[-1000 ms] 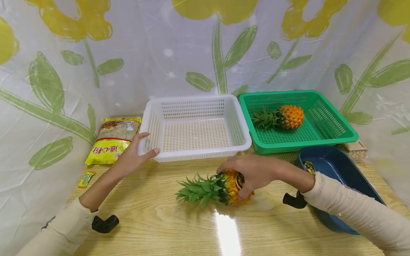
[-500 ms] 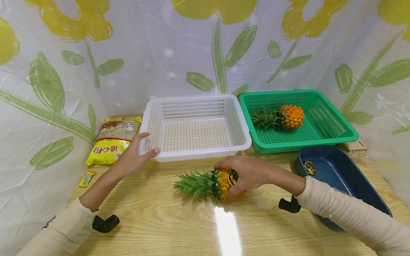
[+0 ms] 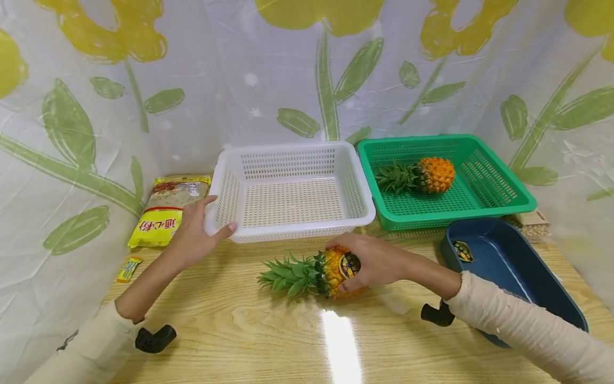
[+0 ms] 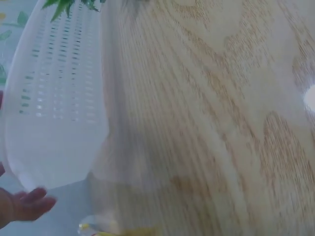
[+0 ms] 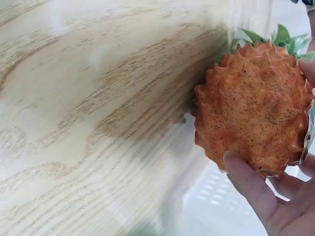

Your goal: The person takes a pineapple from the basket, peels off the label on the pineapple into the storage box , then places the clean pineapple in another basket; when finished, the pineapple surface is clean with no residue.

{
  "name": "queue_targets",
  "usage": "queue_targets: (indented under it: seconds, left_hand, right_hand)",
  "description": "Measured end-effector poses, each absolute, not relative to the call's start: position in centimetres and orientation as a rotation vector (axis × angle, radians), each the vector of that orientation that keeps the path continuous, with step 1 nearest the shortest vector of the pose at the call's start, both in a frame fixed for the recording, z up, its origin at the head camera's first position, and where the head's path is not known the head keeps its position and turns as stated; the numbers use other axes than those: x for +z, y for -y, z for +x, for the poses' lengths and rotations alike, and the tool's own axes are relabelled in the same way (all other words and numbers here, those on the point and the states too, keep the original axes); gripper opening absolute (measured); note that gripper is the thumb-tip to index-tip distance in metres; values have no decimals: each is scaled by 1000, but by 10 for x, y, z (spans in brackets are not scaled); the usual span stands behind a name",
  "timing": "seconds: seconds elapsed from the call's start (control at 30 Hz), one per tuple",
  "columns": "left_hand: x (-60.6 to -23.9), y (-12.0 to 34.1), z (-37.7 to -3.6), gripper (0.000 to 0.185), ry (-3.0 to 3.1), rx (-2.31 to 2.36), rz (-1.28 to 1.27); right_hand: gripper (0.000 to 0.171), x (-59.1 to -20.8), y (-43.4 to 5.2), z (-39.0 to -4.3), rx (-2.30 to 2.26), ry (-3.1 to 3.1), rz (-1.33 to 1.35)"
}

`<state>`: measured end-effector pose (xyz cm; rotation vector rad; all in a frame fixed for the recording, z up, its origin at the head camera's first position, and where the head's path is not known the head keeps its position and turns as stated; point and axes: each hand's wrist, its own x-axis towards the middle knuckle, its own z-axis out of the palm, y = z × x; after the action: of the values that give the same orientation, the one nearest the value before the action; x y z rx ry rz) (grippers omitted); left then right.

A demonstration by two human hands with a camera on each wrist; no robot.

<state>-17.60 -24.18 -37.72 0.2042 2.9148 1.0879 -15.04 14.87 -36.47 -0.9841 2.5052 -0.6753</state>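
My right hand grips a pineapple by its orange body, with the green crown pointing left. A dark round sticker shows beside the fingers. In the right wrist view the thumb lies against the base of the pineapple, with other fingers at its far side. My left hand is at the near left corner of a white perforated basket, thumb and index finger spread about the corner. The left wrist view shows only fingertips beside the basket's corner.
Right of the white basket stands a green basket with another pineapple inside. A dark blue tub with a sticker sits at the right. A yellow food bag and a small yellow packet lie left. A flowered curtain hangs behind.
The right hand and pineapple shifted left and slightly away from me, then stayed nearly in place. The left index finger has moved slightly left from the basket's rim.
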Motion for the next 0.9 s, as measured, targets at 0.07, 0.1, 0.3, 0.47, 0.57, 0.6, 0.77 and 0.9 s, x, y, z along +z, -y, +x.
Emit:
queue_targets:
  seconds: [0.07,0.1,0.3,0.47,0.57,0.6,0.77,0.9]
  left_hand:
    - [-373,240,-172,91,-2981,1069,196]
    - [-372,239,-170,90,-3007,1069,201]
    - [-361,230,-156,80,-3096,1161,375]
    - [-355,213,-138,73,-3081,1227,650]
    - [-354,201,-126,72,-3038,1212,789]
    - [-354,197,-122,72,-3021,1197,827]
    - [-355,179,-109,73,-2883,1187,947]
    - [-359,168,-104,72,-2801,1187,972]
  right_hand:
    - [80,-366,-149,-150,-685,-2516,-981]
    - [81,-366,-150,-149,-690,-2519,-976]
    - [86,-368,-151,-147,-704,-2539,-927]
    - [86,-369,-152,-145,-735,-2553,-926]
    - [83,-370,-153,-144,-762,-2563,-936]
    - [82,-370,-153,-144,-773,-2568,-938]
    - [79,-373,-153,-143,-806,-2587,-952]
    - [78,-376,-154,-142,-809,-2607,-952]
